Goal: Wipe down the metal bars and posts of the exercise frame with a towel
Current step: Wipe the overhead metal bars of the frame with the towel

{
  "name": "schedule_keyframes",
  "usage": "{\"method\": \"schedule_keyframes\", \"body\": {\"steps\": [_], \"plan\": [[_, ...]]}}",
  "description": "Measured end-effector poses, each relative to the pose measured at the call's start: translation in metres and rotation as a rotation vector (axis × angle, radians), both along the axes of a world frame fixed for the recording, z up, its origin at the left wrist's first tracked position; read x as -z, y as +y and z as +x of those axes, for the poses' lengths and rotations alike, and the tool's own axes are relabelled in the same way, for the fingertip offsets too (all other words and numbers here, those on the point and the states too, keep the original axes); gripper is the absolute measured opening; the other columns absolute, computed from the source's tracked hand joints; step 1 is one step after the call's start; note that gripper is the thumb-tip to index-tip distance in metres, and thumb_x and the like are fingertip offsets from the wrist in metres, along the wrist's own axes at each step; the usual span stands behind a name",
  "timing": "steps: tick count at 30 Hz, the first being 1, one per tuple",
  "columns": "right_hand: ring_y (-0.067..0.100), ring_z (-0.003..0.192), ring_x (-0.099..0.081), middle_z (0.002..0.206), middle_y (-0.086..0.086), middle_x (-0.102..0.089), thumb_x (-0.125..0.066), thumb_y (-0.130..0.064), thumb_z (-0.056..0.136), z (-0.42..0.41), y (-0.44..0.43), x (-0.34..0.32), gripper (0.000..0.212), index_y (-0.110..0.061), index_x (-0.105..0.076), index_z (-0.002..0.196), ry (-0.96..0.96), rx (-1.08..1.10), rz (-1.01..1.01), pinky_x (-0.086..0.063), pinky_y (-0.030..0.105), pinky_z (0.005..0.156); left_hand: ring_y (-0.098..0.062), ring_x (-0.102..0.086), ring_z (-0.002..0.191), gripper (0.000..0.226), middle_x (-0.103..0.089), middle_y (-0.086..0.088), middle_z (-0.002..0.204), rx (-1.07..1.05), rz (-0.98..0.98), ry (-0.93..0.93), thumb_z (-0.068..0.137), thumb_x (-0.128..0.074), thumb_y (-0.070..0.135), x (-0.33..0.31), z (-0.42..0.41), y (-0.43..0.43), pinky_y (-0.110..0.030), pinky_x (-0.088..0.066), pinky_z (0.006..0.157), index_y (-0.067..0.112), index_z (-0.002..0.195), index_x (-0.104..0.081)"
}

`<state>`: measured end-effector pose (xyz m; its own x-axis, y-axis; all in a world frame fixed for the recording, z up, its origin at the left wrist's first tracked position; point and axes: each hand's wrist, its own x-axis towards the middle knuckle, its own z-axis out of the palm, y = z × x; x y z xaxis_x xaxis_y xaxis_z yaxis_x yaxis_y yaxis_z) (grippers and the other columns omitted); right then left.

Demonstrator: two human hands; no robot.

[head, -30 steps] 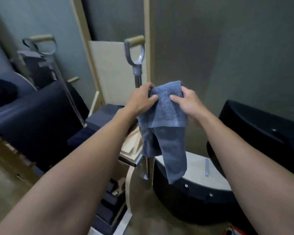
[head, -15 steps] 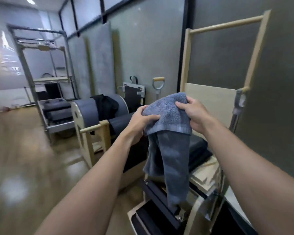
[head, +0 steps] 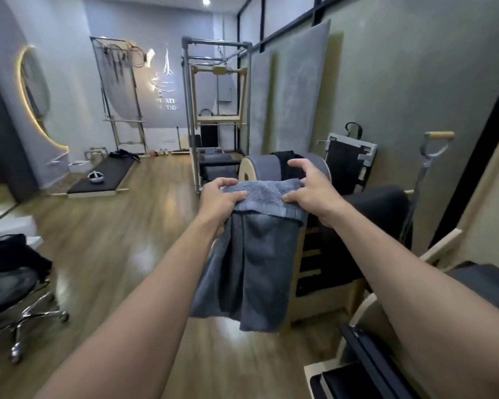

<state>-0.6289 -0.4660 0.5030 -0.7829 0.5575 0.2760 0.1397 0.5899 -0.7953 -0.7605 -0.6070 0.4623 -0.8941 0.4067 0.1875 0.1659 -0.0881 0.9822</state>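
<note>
A grey-blue towel [head: 251, 260] hangs in front of me, stretched between both hands at chest height. My left hand [head: 218, 201] grips its upper left edge, thumb on top. My right hand [head: 306, 187] pinches the upper right edge with the thumb, its other fingers spread and lifted. The metal exercise frame [head: 189, 110] with grey posts and top bars stands several steps ahead, beyond the towel, over a padded bed. Neither hand touches the frame.
A padded barrel [head: 260, 168] on a wooden base stands just behind the towel. A metal handle post [head: 427, 159] rises at the right by the wall. An office chair [head: 15, 286] sits at lower left. A second metal frame [head: 118, 110] and a floor mat [head: 104, 177] lie further left.
My view has swung left from the wall-side post into the open room. The towel, held by both hands, has been pulled wider and flatter; my right fingers have lifted off it.
</note>
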Motion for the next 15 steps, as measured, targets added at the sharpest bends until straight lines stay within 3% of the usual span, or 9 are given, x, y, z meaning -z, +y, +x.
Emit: {"method": "schedule_keyframes", "body": {"steps": [2,4,6,8,9,11,13,15], "plan": [[0.013,0.106,-0.054,0.113,-0.004,-0.059,-0.076,-0.008,0.078,-0.045,-0.006,0.007,0.049,-0.023,-0.062,0.122,0.016,-0.056,0.155,-0.045,0.028,0.092,-0.025,-0.064,0.098,0.038,-0.064,-0.012,0.109,-0.119,-0.062,0.045,0.065,-0.085,0.011,0.001,-0.041,-0.009,-0.044,-0.053,0.093,0.019,0.094,-0.063],[0.010,0.108,-0.054,0.114,-0.005,-0.062,-0.076,-0.014,0.080,-0.088,-0.009,0.010,0.038,-0.020,-0.067,0.116,0.030,-0.116,0.203,-0.041,0.023,0.090,-0.022,-0.060,0.104,0.037,-0.060,-0.005,0.109,-0.194,-0.137,0.143,0.062,-0.084,0.016,0.001,-0.081,-0.016,-0.042,-0.050,0.096,0.026,0.089,-0.061],[0.010,0.111,-0.051,0.118,-0.005,-0.057,-0.083,-0.030,0.071,-0.131,-0.012,0.011,0.057,-0.021,-0.062,0.124,0.000,-0.216,0.238,-0.040,0.023,0.093,-0.021,-0.062,0.103,0.029,-0.063,-0.002,0.106,-0.211,-0.198,0.187,0.064,-0.080,0.017,-0.001,-0.119,-0.022,-0.040,-0.051,0.094,0.028,0.085,-0.063],[0.014,0.118,-0.047,0.128,-0.001,-0.049,-0.087,-0.043,0.060,-0.175,-0.010,0.014,0.086,-0.022,-0.051,0.135,-0.081,-0.297,0.338,-0.040,0.029,0.102,-0.021,-0.065,0.090,0.022,-0.066,-0.006,0.098,-0.182,-0.212,0.162,0.072,-0.077,0.006,-0.007,-0.153,-0.024,-0.033,-0.056,0.083,0.023,0.080,-0.065],[0.016,0.120,-0.045,0.130,0.001,-0.044,-0.088,-0.042,0.060,-0.198,-0.010,0.018,0.092,-0.020,-0.046,0.138,-0.121,-0.326,0.404,-0.040,0.032,0.104,-0.020,-0.064,0.083,0.021,-0.066,-0.008,0.093,-0.165,-0.215,0.136,0.077,-0.073,-0.002,-0.010,-0.168,-0.025,-0.025,-0.057,0.074,0.016,0.080,-0.066],[0.021,0.118,-0.045,0.127,0.003,-0.039,-0.083,-0.028,0.069,-0.241,-0.012,0.020,0.081,-0.017,-0.044,0.140,-0.140,-0.331,0.546,-0.043,0.035,0.102,-0.018,-0.063,0.078,0.015,-0.067,-0.009,0.088,-0.117,-0.227,0.128,0.078,-0.074,-0.005,-0.018,-0.194,-0.028,-0.016,-0.053,0.063,0.005,0.088,-0.069],[0.026,0.111,-0.051,0.121,0.006,-0.041,-0.075,-0.018,0.078,-0.280,-0.014,0.020,0.064,-0.017,-0.049,0.136,-0.092,-0.305,0.671,-0.047,0.039,0.096,-0.010,-0.064,0.086,0.037,-0.069,-0.005,0.099,-0.060,-0.305,0.185,0.069,-0.087,0.011,-0.023,-0.221,-0.037,-0.015,-0.053,0.071,0.005,0.102,-0.072],[0.030,0.103,-0.055,0.117,0.009,-0.045,-0.071,-0.016,0.081,-0.318,-0.017,0.021,0.053,-0.015,-0.054,0.131,-0.058,-0.296,0.755,-0.050,0.039,0.088,-0.010,-0.060,0.102,0.065,-0.064,-0.001,0.113,-0.029,-0.457,0.312,0.057,-0.093,0.025,-0.022,-0.252,-0.046,-0.022,-0.050,0.089,0.013,0.116,-0.068]]}}
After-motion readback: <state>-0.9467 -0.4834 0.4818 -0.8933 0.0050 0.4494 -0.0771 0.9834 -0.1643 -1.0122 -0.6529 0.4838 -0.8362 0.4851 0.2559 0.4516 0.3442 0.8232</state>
